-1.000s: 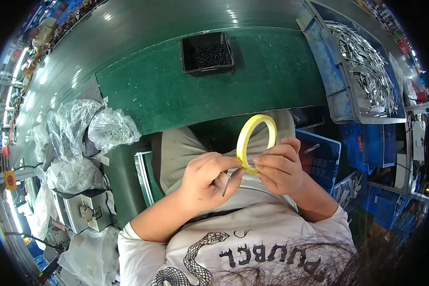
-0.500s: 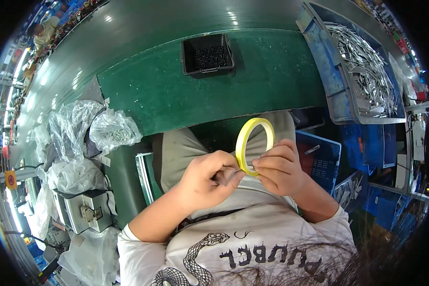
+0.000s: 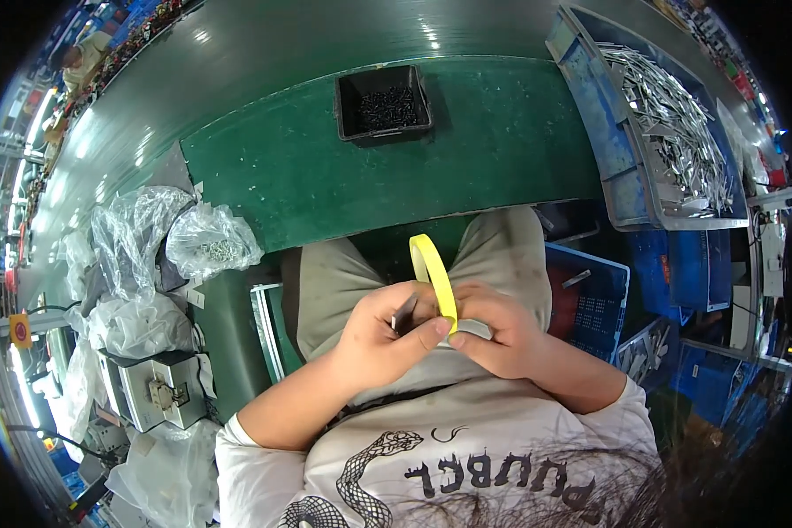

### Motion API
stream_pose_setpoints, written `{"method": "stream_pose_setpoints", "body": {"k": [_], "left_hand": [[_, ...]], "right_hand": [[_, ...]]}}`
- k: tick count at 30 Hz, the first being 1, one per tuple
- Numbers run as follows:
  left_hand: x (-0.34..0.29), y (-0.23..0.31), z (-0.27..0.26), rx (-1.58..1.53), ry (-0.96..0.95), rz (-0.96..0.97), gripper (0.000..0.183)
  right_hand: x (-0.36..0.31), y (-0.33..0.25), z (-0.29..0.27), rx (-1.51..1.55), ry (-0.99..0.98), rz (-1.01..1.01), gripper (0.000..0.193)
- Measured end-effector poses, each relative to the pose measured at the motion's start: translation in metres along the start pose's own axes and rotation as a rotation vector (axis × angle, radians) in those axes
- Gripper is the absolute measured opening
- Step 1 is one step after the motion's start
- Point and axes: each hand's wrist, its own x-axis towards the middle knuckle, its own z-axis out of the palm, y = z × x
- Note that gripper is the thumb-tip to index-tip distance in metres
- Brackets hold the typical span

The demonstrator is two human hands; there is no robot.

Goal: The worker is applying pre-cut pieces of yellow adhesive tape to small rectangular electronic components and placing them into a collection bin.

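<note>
Head view: yellow roll (image 3: 435, 274) part-hidden between left hand (image 3: 374, 336) and right hand (image 3: 506, 330)

Near: yellow ring-shaped tape roll (image 3: 436, 280). Beyond it: black rectangular plastic bin (image 3: 385, 135) on flat green table (image 3: 497, 132). Right: blue rectangular plastic crate (image 3: 597, 106), silvery metal strips (image 3: 678, 132) inside. Left: clear plastic bags (image 3: 132, 238).

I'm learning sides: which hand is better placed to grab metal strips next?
Probably the right hand: it's nearer the metal strips. Both touch the yellow ring; the left hand also holds a grey piece.
</note>
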Motion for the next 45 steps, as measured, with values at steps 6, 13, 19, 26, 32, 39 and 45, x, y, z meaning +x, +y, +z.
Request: {"method": "stream_pose_setpoints", "body": {"k": [6, 13, 19, 26, 32, 39, 45], "left_hand": [[0.006, 0.011, 0.011, 0.425, 0.082, 0.167, 0.016], [0.010, 0.008, 0.013, 0.715, 0.099, 0.341, 0.023], [0.007, 0.000, 0.010, 0.856, 0.090, 0.399, 0.028], [0.006, 0.000, 0.005, 0.907, 0.074, 0.476, 0.028], [0.007, -0.002, 0.011, 0.836, 0.120, 0.585, 0.031], [0.011, -0.005, 0.013, 0.808, 0.100, 0.686, 0.032], [0.008, -0.018, 0.018, 0.747, 0.149, 0.705, 0.030]], "right_hand": [[0.004, -0.008, 0.000, 0.471, 0.160, 0.298, 0.048], [0.026, -0.026, 0.006, 0.803, 0.145, 0.415, 0.053], [0.029, -0.029, 0.010, 0.932, 0.202, 0.475, 0.047], [0.023, -0.028, 0.021, 1.038, 0.205, 0.414, 0.050], [0.015, -0.022, 0.027, 1.132, 0.207, 0.282, 0.052], [0.012, -0.021, 0.027, 1.233, 0.193, 0.296, 0.047], [0.011, -0.024, 0.033, 1.244, 0.198, 0.282, 0.047]]}}
